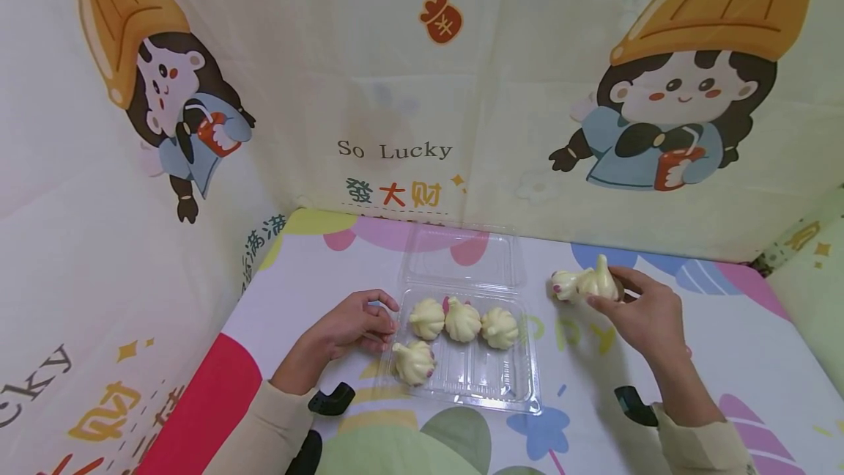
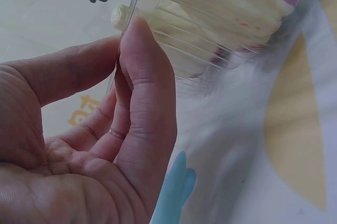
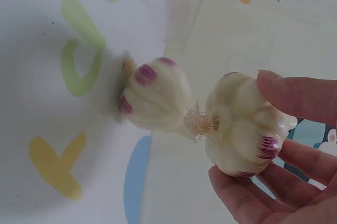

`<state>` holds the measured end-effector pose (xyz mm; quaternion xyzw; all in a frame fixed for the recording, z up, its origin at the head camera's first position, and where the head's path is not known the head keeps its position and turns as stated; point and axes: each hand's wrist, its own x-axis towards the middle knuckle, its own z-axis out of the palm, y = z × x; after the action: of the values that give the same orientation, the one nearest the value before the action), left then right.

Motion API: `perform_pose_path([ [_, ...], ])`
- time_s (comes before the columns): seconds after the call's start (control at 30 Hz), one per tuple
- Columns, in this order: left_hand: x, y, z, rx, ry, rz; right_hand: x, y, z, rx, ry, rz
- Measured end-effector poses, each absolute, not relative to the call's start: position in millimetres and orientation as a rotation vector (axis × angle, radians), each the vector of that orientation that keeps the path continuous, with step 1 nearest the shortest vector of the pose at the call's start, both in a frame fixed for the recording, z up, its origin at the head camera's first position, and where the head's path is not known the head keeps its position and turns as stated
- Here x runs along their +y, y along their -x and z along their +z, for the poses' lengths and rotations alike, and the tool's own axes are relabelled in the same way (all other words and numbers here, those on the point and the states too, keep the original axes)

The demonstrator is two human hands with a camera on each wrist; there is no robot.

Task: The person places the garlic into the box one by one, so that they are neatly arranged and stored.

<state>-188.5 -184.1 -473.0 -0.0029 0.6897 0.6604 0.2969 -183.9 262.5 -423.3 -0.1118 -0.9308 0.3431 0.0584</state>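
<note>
A clear plastic clamshell box lies opened on the table, its lid folded back to the far side. Inside it sit several white garlic bulbs: three in a row at the back and one garlic bulb at the front left. The left hand pinches the box's left rim between thumb and fingers. To the right of the box, the right hand holds a garlic bulb with purple streaks, its roots pointing downward. Another garlic bulb lies on the table just beside the held one.
A printed cloth with coloured shapes covers the table. Patterned cloth walls rise behind and at the left. Black wrist straps show at both cuffs.
</note>
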Motion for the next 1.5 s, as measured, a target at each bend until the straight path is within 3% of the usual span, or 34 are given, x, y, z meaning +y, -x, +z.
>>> perform_pose_path([
  [1.5, -181, 189, -469, 1.833, -0.009, 1.773, 216, 170, -420, -2.648, -0.199, 1.127],
])
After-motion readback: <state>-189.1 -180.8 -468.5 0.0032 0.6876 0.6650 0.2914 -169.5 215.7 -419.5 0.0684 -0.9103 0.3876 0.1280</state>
